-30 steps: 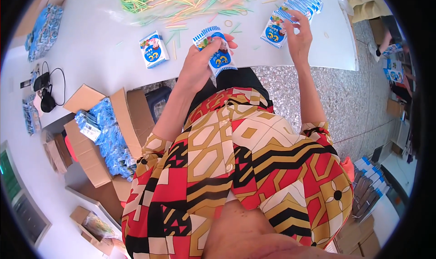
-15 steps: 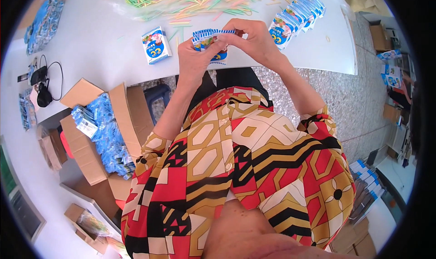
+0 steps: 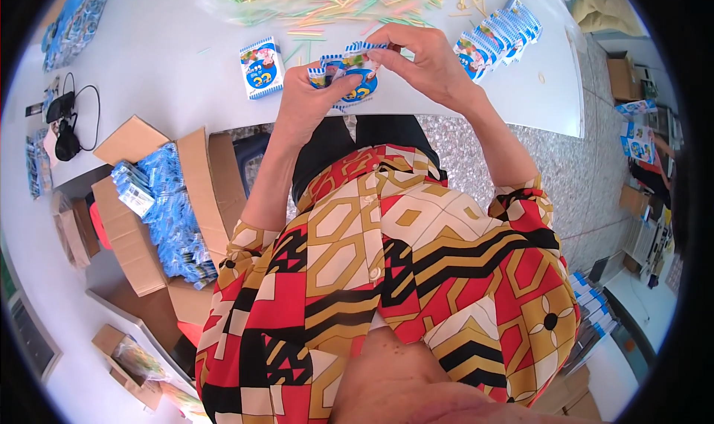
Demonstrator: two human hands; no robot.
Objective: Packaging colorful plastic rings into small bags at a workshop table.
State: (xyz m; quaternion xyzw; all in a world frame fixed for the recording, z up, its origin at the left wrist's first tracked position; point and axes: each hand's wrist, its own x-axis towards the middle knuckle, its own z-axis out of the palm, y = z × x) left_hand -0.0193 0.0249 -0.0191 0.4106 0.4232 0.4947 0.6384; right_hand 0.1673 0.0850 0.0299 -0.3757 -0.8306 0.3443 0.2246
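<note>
Over the table's front edge, my left hand (image 3: 303,103) is closed round a few small blue-and-white printed packets (image 3: 361,83), its thumb pressed across their front. My right hand (image 3: 425,61) pinches the upper right corner of the front packet. The packets fan apart at their striped tops; their lower parts are partly hidden by my left fingers. Left of my hands lies a similar packet or small stack (image 3: 262,70), face up. To the right, an overlapping row of the same packets (image 3: 500,39) slants across the table.
Thin coloured sticks (image 3: 335,4) lie heaped on clear plastic at the table's far side. Below left, an open cardboard box (image 3: 202,193) holds many blue packets (image 3: 167,201). A black cable with dark devices (image 3: 68,137) rests on the left. At far right, another person's arm (image 3: 664,147) shows.
The packets in my hands have spread apart at the top, the front one now turned more to face me. My right hand has shifted slightly upward and right. The whole view has shifted a little.
</note>
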